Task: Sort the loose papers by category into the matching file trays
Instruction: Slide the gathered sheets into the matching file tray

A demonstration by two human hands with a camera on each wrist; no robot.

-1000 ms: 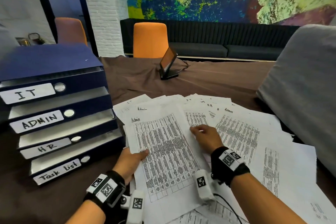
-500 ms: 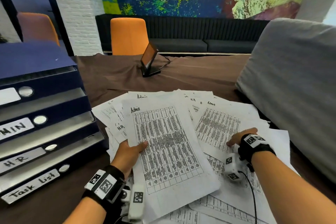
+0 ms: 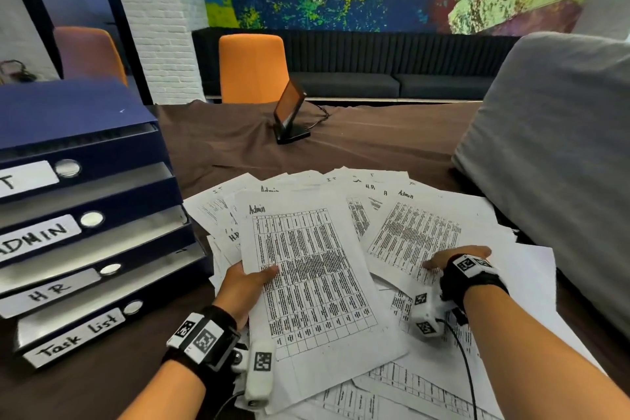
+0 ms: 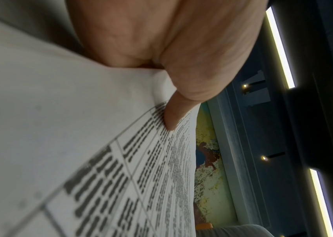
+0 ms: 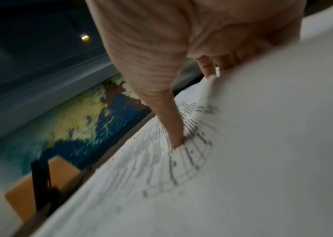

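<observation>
Loose printed sheets (image 3: 426, 382) lie fanned over the brown table. My left hand (image 3: 245, 286) pinches the left edge of a table-printed sheet headed "Admin" (image 3: 313, 283), thumb on top; the left wrist view shows the thumb (image 4: 171, 115) pressing that sheet (image 4: 100, 160). My right hand (image 3: 453, 261) holds the near right edge of a second "Admin" sheet (image 3: 412, 235). In the right wrist view its thumb (image 5: 171, 128) lies on the sheet (image 5: 242, 160) and the fingers curl under its edge. Stacked blue file trays (image 3: 85, 215) stand at the left, labelled IT, ADMIN (image 3: 37, 237), HR and Task list.
A large grey cushion (image 3: 562, 164) crowds the table's right side next to the papers. A small screen on a stand (image 3: 289, 112) sits at the far middle, with an orange chair (image 3: 252, 68) behind it. Bare brown cloth (image 3: 375, 147) lies beyond the papers.
My right hand left the middle of the pile and moved right onto the second Admin sheet, taking its edge. The left hand kept its hold on the first Admin sheet.
</observation>
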